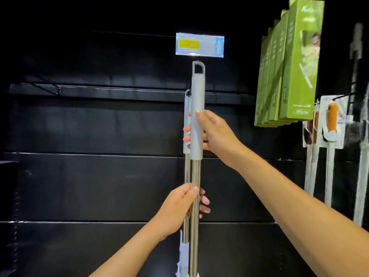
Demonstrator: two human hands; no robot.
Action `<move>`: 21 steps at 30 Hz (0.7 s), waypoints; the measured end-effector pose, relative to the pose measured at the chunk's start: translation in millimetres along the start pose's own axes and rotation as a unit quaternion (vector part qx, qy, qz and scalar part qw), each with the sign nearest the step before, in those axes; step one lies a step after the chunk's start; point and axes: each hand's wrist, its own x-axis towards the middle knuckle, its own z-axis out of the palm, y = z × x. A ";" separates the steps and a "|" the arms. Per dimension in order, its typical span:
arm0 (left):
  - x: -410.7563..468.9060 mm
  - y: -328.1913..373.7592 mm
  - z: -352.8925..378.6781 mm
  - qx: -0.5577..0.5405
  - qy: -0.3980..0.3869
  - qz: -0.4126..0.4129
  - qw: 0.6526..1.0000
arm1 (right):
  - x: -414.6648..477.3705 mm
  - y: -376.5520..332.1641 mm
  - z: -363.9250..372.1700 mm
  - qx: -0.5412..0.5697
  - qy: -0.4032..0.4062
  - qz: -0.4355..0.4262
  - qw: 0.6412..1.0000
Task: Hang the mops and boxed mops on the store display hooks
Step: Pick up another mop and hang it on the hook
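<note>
I hold a mop [197, 96] upright by its pole; it has a grey plastic grip with a hanging loop at the top and a steel shaft below. My right hand [215, 134] grips the grey sleeve. My left hand [179, 208] grips the steel shaft lower down. The loop is just under a price tag [199, 45] at the tip of a display hook. A second, similar mop [187, 120] hangs right behind the first, slightly left, its top lower. My right fingers reach round near it.
Several green boxed mops [295, 66] hang on a hook at the upper right. Carded brushes with orange handles [331, 118] and other packaged items hang further right. A bare black wire hook [48, 85] juts out at the left of the dark slatted wall.
</note>
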 end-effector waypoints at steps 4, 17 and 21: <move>5.1 9.0 -2.9 -0.009 -0.018 0.023 1.000 | 5.7 -9.8 -4.0 0.000 0.004 -0.019 1.000; 35.1 -17.9 -12.9 -0.007 -0.002 -0.006 1.000 | 42.6 31.9 -3.1 -0.017 0.030 0.083 0.996; 49.9 -25.3 -18.6 0.001 0.007 -0.008 1.000 | 58.9 46.0 -1.7 -0.011 0.046 0.106 0.993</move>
